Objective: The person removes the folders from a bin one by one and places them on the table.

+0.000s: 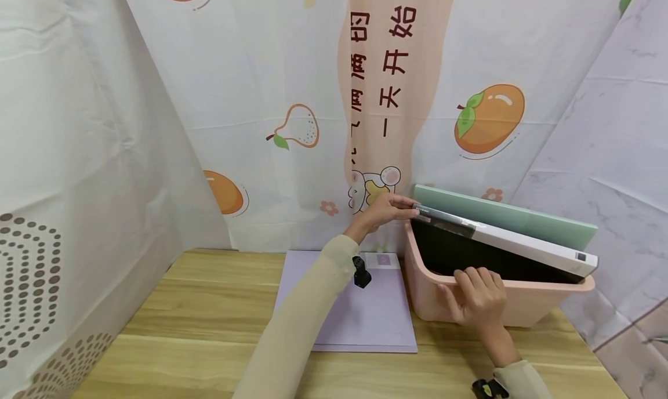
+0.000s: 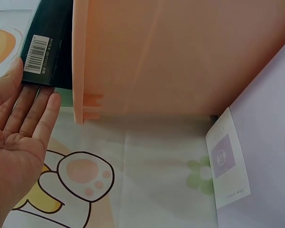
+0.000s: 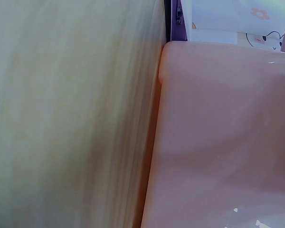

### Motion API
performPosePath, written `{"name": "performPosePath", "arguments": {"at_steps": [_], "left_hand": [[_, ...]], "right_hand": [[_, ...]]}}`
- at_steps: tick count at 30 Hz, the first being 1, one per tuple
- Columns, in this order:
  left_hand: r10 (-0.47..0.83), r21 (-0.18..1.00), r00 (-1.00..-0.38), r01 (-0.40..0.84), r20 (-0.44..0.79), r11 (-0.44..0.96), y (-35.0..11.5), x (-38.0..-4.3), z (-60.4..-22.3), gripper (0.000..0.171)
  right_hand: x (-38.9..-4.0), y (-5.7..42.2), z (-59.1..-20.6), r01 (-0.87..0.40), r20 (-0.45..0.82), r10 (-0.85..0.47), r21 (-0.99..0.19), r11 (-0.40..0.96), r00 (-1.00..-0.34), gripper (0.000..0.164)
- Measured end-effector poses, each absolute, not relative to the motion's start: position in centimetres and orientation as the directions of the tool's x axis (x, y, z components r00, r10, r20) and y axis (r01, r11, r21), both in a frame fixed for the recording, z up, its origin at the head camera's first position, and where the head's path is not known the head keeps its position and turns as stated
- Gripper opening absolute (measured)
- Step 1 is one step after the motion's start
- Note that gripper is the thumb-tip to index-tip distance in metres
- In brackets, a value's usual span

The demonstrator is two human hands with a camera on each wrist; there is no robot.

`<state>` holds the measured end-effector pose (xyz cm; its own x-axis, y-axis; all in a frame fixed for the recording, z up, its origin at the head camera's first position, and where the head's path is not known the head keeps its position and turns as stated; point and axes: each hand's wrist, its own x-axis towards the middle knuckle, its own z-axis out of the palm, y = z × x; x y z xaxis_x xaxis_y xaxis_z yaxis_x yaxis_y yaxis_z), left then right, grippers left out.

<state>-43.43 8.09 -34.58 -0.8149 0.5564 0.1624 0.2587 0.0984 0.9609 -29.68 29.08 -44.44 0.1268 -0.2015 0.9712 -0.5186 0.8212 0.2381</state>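
My left hand [image 1: 383,210] pinches the left end of a flat black-and-white box [image 1: 532,249] leaning inside a pink plastic bin [image 1: 433,307]. The left wrist view has the thumb beside the barcode [image 2: 36,54] on the box's dark end, with the fingers [image 2: 31,109] under its lower edge. Over the bin's near rim, my right hand [image 1: 482,297] curls its fingers, thumb resting outside. A pale green flat panel [image 1: 553,228] stands behind the box in the bin. The right wrist view shows the bin's wall [image 3: 228,123], while the right hand is out of that view.
A lilac flat case [image 1: 365,320] with a white label [image 2: 232,166] lies on the wooden table [image 1: 209,323], left of the bin. A white curtain [image 1: 245,62] with fruit prints hangs right behind the table. The bin stands near the table's right edge.
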Motion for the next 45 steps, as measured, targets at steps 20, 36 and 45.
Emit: {"name": "performPosePath", "arguments": {"at_steps": [20, 36, 45], "left_hand": [[0.547, 0.956, -0.817, 0.276, 0.181, 0.096, 8.28, -42.73, -34.29, 0.034], [0.529, 0.957, -0.827, 0.275, 0.189, 0.088, 8.78, -43.11, -34.27, 0.032], [0.516, 0.958, -0.838, 0.268, 0.178, 0.104, 8.89, -42.93, -33.91, 0.030]], "right_hand": [[-29.60, 29.03, -44.52, -0.521, 0.973, -0.191, 0.230, 0.822, 0.128, 0.059], [-29.54, 29.01, -44.41, -0.525, 0.975, -0.191, 0.220, 0.822, 0.110, 0.058], [-29.71, 29.29, -44.64, -0.520, 0.974, -0.202, 0.225, 0.824, 0.101, 0.058]]}}
